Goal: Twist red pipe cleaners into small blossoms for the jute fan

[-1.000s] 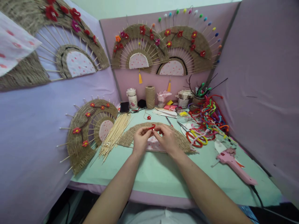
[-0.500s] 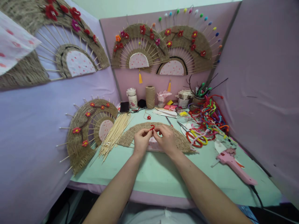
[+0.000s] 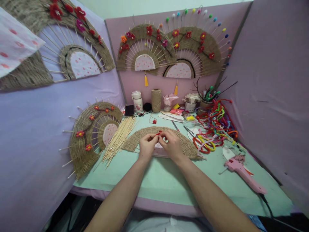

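A short red pipe cleaner (image 3: pixel 159 133) is pinched between the fingertips of both my hands, its middle largely covered by the fingers. My left hand (image 3: pixel 147 145) grips it from the left, thumb and forefinger pressed together. From the other side my right hand (image 3: pixel 172 143) pinches it too, the fingertips of both hands nearly touching. Beneath them lies a half-round fan woven of jute twine (image 3: pixel 135 137), with a pale pink centre (image 3: pixel 158 151) partly hidden by the hands. Beyond the fan rests a small red flower (image 3: pixel 154 121).
Bamboo sticks (image 3: pixel 120 137) lie left of the fan, beside a decorated fan (image 3: pixel 82 145). To the right are scissors (image 3: pixel 201 145), a heap of coloured pipe cleaners (image 3: pixel 217 119) and a pink glue gun (image 3: pixel 245 172). A twine spool (image 3: pixel 156 100) and white bottle (image 3: pixel 137 101) stand behind.
The red pipe cleaner's hooked end, which stood up above the fingers, is now lower and flatter against the fingertips. The hands stay in nearly the same place; the view has shifted slightly.
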A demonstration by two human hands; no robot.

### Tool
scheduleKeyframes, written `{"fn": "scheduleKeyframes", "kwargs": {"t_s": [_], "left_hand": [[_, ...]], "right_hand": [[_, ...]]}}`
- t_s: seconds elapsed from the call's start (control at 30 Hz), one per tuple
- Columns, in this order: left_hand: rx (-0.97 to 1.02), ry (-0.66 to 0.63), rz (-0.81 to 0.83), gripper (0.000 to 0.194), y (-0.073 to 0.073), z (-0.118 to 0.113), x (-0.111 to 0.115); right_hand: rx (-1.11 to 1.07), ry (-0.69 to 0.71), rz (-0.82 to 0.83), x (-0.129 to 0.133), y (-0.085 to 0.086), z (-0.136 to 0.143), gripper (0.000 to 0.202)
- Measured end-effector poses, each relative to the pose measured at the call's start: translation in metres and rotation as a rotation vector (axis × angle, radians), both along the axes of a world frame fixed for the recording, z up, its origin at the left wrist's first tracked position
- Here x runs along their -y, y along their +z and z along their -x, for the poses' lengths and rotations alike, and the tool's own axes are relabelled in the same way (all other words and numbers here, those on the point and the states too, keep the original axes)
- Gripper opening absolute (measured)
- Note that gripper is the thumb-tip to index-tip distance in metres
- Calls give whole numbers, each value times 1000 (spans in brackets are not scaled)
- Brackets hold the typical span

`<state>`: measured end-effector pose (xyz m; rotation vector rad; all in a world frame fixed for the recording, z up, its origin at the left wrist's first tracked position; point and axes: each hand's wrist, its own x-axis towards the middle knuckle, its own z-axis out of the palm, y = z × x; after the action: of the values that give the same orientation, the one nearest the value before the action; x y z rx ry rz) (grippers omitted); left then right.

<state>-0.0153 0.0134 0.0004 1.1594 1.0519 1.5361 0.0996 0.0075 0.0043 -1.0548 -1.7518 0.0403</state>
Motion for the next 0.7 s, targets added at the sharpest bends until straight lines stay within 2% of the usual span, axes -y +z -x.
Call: {"fn": "scheduleKeyframes", "kwargs": {"t_s": [0.2, 0.43, 0.7], "left_hand": [[164, -14, 103, 14, 1, -3, 1], [363, -132, 200, 16, 7, 5, -2], [369, -192, 231, 23, 5, 12, -7]], "right_hand": [[19, 36, -5, -1, -1, -1, 14], [82, 59, -67, 2, -3, 3, 16], [113, 98, -70, 2, -6, 2, 21]]}}
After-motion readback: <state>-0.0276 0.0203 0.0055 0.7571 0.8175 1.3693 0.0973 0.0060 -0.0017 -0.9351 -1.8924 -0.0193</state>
